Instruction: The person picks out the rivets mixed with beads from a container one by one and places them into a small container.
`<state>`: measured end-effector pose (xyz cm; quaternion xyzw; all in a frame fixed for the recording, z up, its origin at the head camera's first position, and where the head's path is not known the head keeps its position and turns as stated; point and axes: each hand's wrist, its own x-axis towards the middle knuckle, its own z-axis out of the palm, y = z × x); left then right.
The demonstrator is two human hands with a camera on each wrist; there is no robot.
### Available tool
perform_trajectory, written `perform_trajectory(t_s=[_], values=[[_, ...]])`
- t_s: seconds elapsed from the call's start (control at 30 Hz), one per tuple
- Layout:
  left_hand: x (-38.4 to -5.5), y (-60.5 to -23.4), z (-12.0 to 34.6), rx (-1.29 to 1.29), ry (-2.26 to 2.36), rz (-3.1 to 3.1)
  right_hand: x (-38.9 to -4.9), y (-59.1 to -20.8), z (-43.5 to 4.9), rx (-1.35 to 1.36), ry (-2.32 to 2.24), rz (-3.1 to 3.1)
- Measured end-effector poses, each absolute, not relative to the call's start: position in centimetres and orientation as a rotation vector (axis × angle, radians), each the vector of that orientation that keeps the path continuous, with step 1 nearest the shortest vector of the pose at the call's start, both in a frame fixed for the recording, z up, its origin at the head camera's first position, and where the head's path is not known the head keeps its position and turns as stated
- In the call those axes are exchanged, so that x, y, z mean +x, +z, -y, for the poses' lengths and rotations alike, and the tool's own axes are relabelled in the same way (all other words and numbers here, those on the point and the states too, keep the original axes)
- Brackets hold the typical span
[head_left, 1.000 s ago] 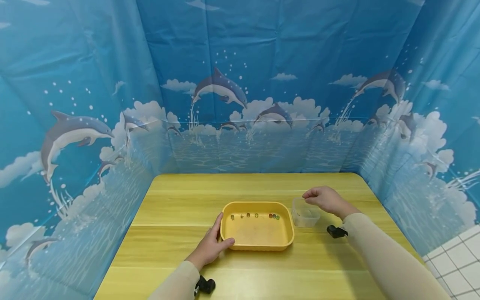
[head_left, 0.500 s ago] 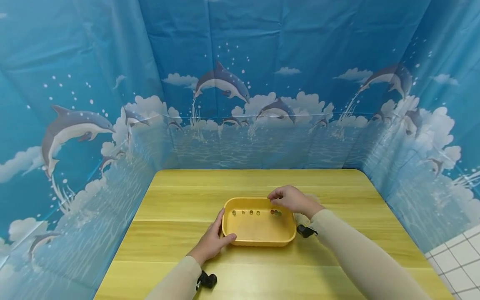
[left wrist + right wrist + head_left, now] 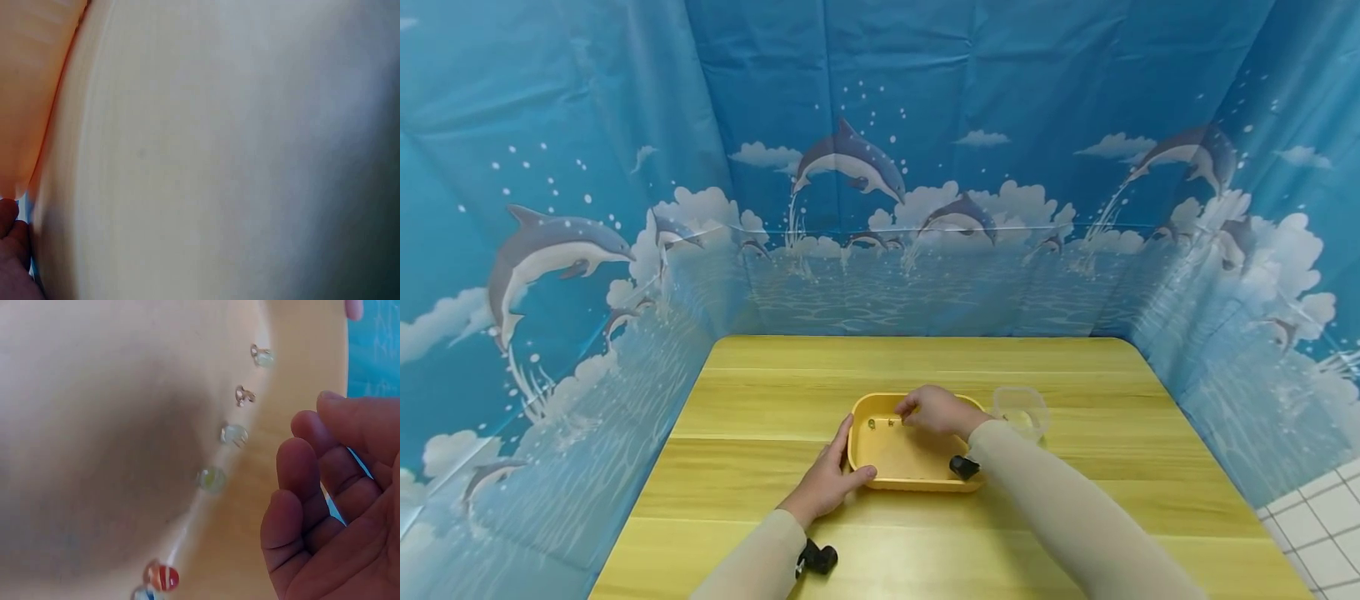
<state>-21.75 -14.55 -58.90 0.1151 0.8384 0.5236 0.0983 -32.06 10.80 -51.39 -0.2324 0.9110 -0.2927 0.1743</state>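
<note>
My left hand (image 3: 829, 485) holds the yellow tray (image 3: 917, 483) at its near left corner, fingers along the left wall and thumb at the front rim. In the left wrist view a few of its fingers (image 3: 14, 234) touch the tray's side. My right hand (image 3: 936, 408) hovers over the tray's back wall, fingers loosely bent. The right wrist view shows nothing between these fingers (image 3: 297, 465). Along the wall lie several small glass pieces: a greenish marble (image 3: 212, 480), a pale marble (image 3: 234, 434), an irregular clear piece (image 3: 244, 395) and a red-and-white marble (image 3: 165, 578).
A clear plastic container (image 3: 1033, 402) stands right of the tray, partly behind my right sleeve (image 3: 1037, 471). The yellow wood-grain table (image 3: 760, 400) meets a blue dolphin-print curtain (image 3: 880, 292) at the back and both sides.
My right hand has moved left from the clear container, over the tray's right end, to above the middle of its back wall. My left hand stays on the tray's corner.
</note>
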Motion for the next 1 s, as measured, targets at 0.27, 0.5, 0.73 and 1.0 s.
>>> perform_trajectory(t_s=[0.27,0.5,0.73,1.0], values=[[-21.9,-58.7,14.5,0.322,1.536,-2.492,-32.9,-52.4,-9.5,-0.679,-0.821,-2.556],[-22.1,-58.8,14.5,0.331,1.508,-2.508,-33.4,-53.0,-7.9,-0.724,-0.823,-2.501],[-21.9,-58.7,14.6,0.335,1.53,-2.494,-33.4,-53.8,-6.4,-0.793,-0.771,-2.527],[-21.8,-58.8,14.7,0.327,1.538,-2.496,-33.2,-54.9,-5.5,-0.759,-0.772,-2.551]])
